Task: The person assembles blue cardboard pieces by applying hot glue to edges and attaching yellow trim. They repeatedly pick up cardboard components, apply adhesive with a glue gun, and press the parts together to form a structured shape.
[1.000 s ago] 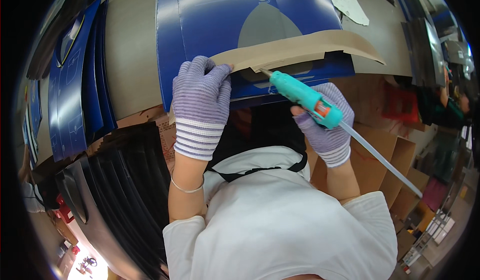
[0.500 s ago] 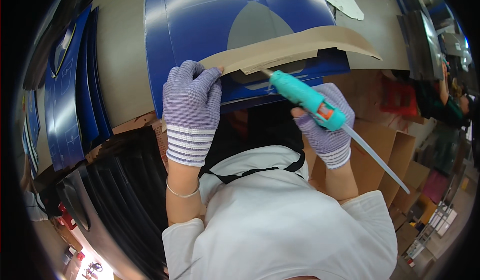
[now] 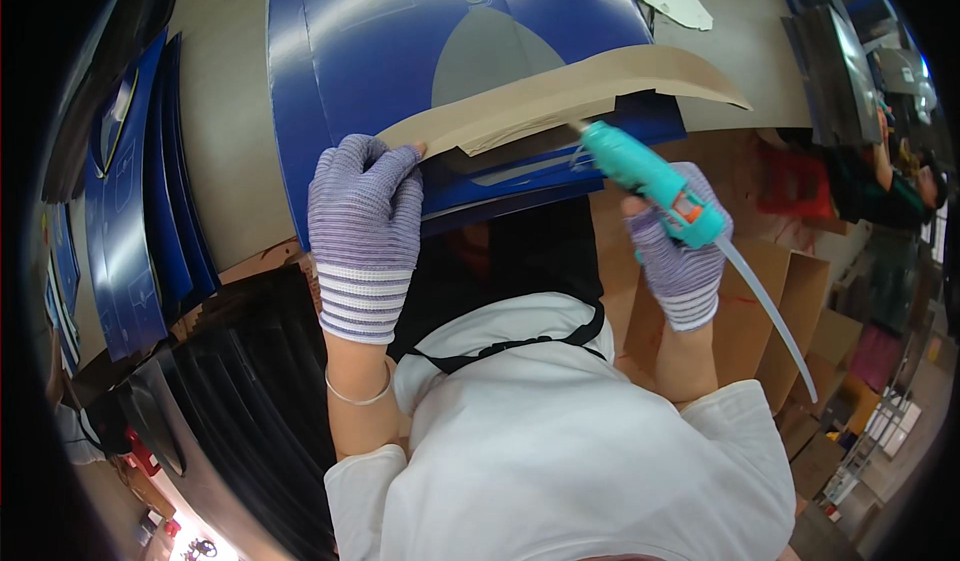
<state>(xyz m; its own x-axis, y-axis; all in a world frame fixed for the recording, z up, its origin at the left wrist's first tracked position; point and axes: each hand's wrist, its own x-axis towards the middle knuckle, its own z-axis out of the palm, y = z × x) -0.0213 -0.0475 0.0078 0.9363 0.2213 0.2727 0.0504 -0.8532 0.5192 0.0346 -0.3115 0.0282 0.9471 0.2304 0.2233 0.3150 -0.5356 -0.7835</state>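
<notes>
As I watch remotely, one tan strip (image 3: 540,93) overlies a blue panel (image 3: 370,61).
Left hand (image 3: 365,201): pinching strip's left part. Right hand (image 3: 685,251): wrapped round teal glue gun (image 3: 640,169), nozzle (image 3: 578,125) beside strip's near edge.

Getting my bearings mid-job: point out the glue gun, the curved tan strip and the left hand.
Glue gun (image 3: 642,168), head view: on the middle of its teal body.
Curved tan strip (image 3: 560,89), head view: midway along its broad face.
Left hand (image 3: 362,203), head view: on the back of the striped glove.
</notes>
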